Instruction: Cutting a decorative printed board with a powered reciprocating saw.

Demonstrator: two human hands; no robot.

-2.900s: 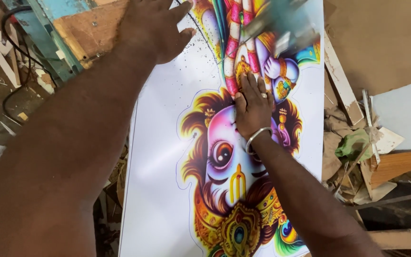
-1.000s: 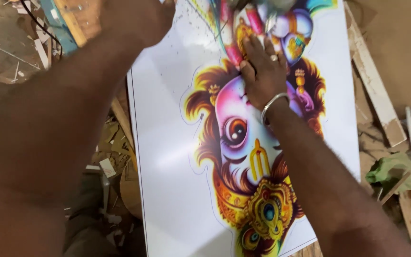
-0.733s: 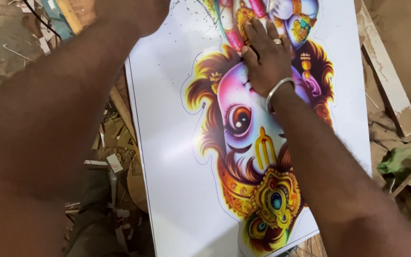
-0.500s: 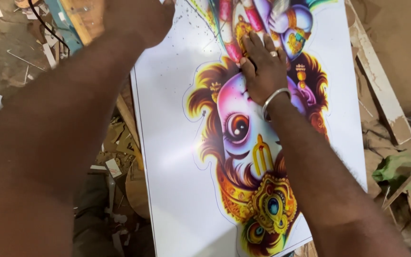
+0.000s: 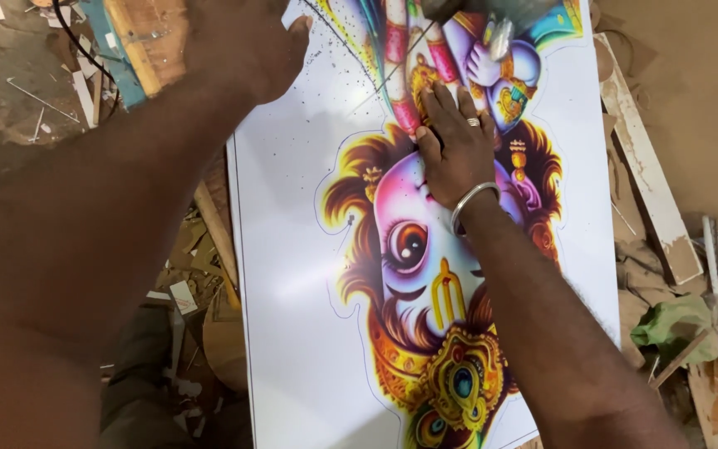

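the right hand (image 5: 456,145) presses flat, fingers spread, on the large white printed board (image 5: 292,274), while the left hand (image 5: 238,41) at ten o'clock lies open on its edge.

1. Printed board (image 5: 292,274) lies flat in the centre, running from 12 to 6 o'clock.
2. Right hand (image 5: 457,150) lies flat on the board, just above centre toward 1 o'clock, fingers toward 12.
3. Left hand (image 5: 247,46) rests at the board's upper left edge, 11 o'clock, partly on a wooden block (image 5: 147,37).
4. Power tool (image 5: 492,12) sits on the board at 12 o'clock, just beyond the right hand's fingertips.
5. Wooden strip (image 5: 650,187) lies right of the board, 2 to 3 o'clock.
6. Scrap pieces (image 5: 691,341) lie at 4 o'clock, off the board.
7. More offcuts (image 5: 193,291) lie left of the board, 8 o'clock.
8. Cable (image 5: 76,37) runs at 11 o'clock, left of the wooden block.
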